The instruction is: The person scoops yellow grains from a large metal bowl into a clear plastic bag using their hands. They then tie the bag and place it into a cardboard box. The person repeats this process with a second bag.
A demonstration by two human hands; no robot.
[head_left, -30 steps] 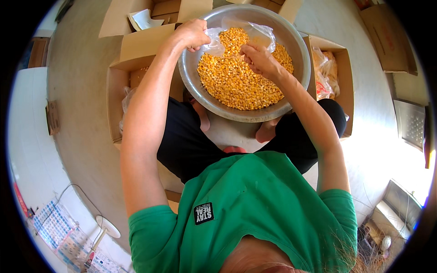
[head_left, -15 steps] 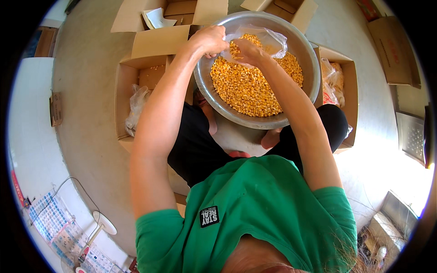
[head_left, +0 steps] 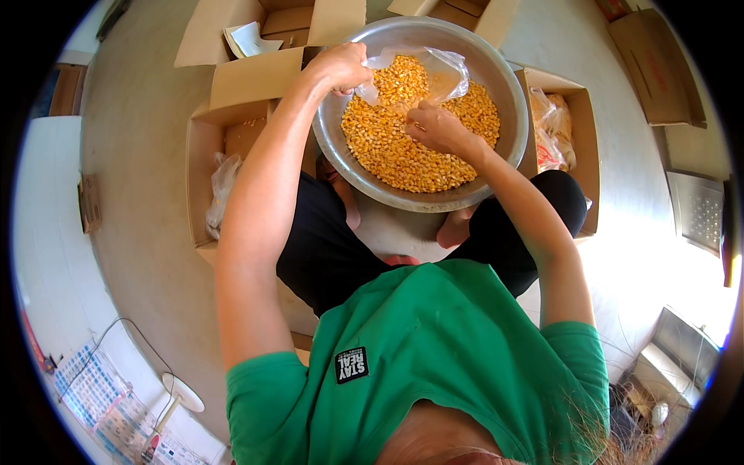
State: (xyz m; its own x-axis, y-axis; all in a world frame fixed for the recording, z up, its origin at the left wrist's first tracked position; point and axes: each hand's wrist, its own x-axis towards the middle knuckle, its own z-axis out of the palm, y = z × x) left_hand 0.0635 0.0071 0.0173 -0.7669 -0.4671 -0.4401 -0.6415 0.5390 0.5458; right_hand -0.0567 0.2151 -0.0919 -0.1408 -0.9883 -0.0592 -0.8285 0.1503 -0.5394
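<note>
Green T-shirt (head_left: pixel 457 349), worn by the seated person, nearest the camera; a small black patch sits on its chest. Black trousers (head_left: pixel 325 248) cover the crossed legs, with bare feet showing beneath the bowl.

Metal bowl (head_left: pixel 504 93), large and round, resting over the lap, well filled with yellow corn kernels (head_left: pixel 395 151).

Clear plastic bag (head_left: pixel 418 74), held inside the bowl at its far side, mouth toward the person, partly filled with kernels.

Left hand (head_left: pixel 341 66), at the bowl's left rim, fingers curled tight and pinching the bag's edge, holding it up.

Right hand (head_left: pixel 438 128), resting on the kernels just beside the bag's mouth, fingers bent and cupped loosely; whether they grip the bag's edge or only kernels cannot be told.

Cardboard box (head_left: pixel 225 116), open, on the floor to the person's left, touching the bowl's rim in this view; a crumpled clear bag (head_left: pixel 221 178) lies in it.

Second cardboard box (head_left: pixel 570 108), open, to the right of the bowl, holding a filled plastic bag (head_left: pixel 546 132) of orange-yellow contents.

Further open boxes (head_left: pixel 271 19) beyond the bowl, one with a white paper item inside.

Flat cardboard piece (head_left: pixel 659 66) on the concrete floor (head_left: pixel 132 155), far right.
</note>
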